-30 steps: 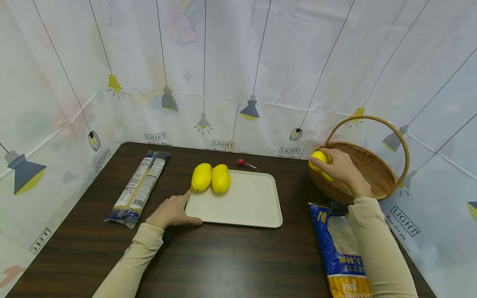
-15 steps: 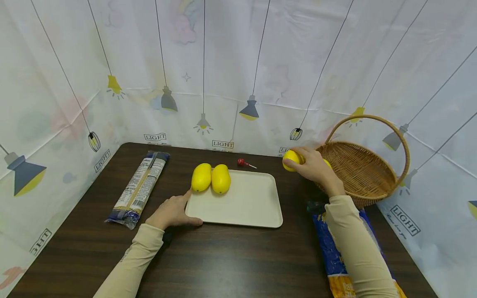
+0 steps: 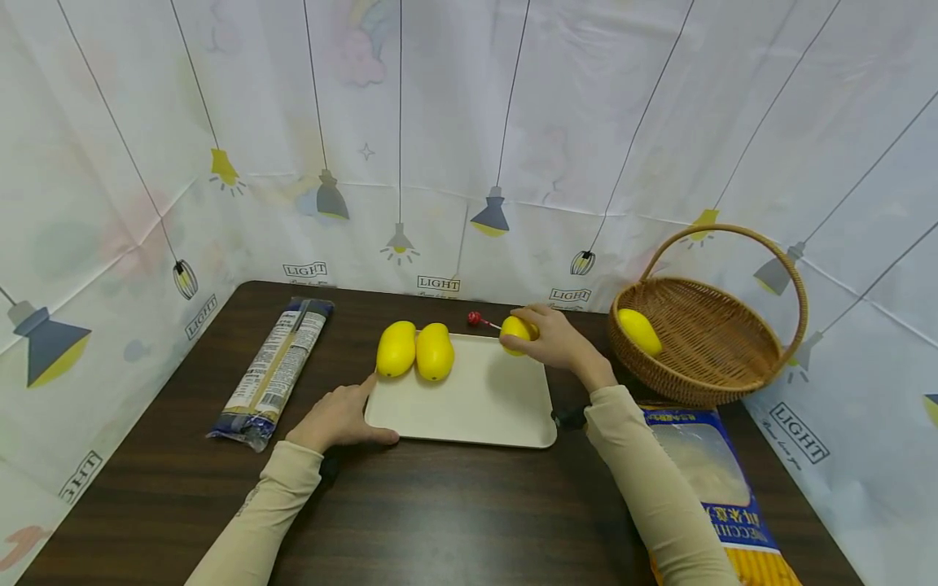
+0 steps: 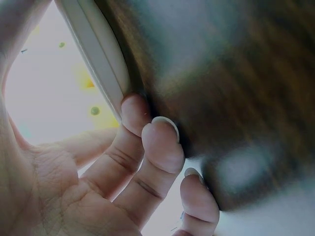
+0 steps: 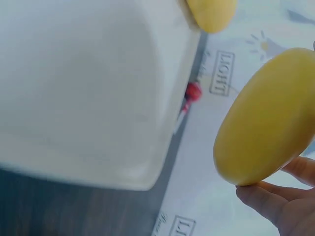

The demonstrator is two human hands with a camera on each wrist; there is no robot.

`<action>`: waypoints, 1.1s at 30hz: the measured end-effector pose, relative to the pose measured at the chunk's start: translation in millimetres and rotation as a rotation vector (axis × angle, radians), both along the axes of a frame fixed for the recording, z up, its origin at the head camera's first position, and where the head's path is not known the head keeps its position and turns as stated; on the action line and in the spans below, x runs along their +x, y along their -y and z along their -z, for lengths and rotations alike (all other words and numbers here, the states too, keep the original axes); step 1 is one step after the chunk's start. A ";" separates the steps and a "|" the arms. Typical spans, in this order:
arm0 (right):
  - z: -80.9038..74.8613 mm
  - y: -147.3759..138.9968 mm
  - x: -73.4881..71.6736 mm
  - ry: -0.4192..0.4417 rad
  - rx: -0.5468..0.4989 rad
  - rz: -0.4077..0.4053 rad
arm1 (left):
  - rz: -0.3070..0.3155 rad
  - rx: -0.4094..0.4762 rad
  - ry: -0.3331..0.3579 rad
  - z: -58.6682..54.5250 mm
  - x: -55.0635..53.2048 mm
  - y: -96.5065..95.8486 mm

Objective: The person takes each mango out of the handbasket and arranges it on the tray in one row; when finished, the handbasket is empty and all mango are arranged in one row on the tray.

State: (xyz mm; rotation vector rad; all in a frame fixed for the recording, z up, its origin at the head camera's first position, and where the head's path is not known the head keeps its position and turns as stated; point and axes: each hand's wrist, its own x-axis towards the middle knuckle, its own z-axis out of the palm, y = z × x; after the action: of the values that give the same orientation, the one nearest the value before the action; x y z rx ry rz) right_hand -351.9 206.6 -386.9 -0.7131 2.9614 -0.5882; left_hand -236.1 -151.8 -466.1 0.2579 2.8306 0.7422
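My right hand (image 3: 560,342) holds a yellow mango (image 5: 268,118) above the cream tray's (image 3: 469,411) far right corner. Two more mangoes (image 3: 396,348) lie side by side at the tray's far left. Against the tray's near left corner rests my left hand (image 3: 340,419), its thumb along the front edge and the other fingers by the left side. In the left wrist view, fingertips (image 4: 135,110) touch the tray's rim (image 4: 93,49). Another mango (image 3: 640,331) sits inside the wicker basket (image 3: 714,334) on the right.
A red lollipop (image 3: 475,318) lies just behind the tray. At the left is a blue-ended pasta packet (image 3: 274,370). A blue and yellow noodle bag (image 3: 721,488) lies in front of the basket, partly under the right sleeve. A printed curtain (image 3: 440,146) hangs behind the table.
My right hand has carried the mango leftward from the basket to over the tray's far right corner. The mango in the basket is now uncovered. My left hand stays put.
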 end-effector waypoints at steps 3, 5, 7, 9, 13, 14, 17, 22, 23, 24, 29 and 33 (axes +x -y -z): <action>7.8 10.3 -1.9 0.024 -0.009 -0.008 | 0.003 0.000 -0.005 -0.1 -0.2 -0.1; 12.5 16.5 -3.1 0.031 -0.013 -0.024 | 0.001 0.002 -0.006 -0.1 -0.3 -0.2; 16.4 22.5 -3.7 0.038 -0.014 -0.040 | 0.002 0.004 -0.009 0.0 -0.6 0.0; 20.9 27.9 -5.0 0.041 -0.007 -0.053 | 0.000 0.005 -0.008 -0.4 -0.7 0.1; 29.0 37.2 -6.5 0.050 0.020 -0.071 | 0.002 0.009 -0.010 -0.3 -1.2 0.9; 30.6 39.5 -6.5 0.052 0.028 -0.076 | 0.002 0.009 -0.010 -0.3 -1.2 1.0; 33.8 46.4 -5.5 0.062 0.046 -0.090 | 0.001 0.009 -0.012 -0.1 -1.3 1.5; 38.7 56.6 -5.5 0.054 0.097 -0.107 | -0.003 0.009 -0.008 -0.5 -0.5 1.1; 39.5 58.2 -5.8 0.050 0.108 -0.111 | -0.002 0.009 -0.008 -0.4 -0.2 1.2; 40.3 59.5 -5.9 0.048 0.116 -0.113 | -0.006 0.011 -0.003 -0.4 0.0 1.0; 44.2 63.6 -6.2 0.068 0.104 -0.137 | 0.010 0.001 -0.026 1.5 -0.1 1.2; 48.8 64.5 -7.3 0.072 0.095 -0.157 | 0.011 -0.007 -0.035 3.1 -1.4 1.4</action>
State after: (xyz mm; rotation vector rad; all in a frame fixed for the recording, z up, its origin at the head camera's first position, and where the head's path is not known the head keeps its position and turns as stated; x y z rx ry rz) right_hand -359.3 142.1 -435.7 -0.8843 2.8126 -0.4498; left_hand -237.4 -153.2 -469.2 0.2876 2.8622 0.7319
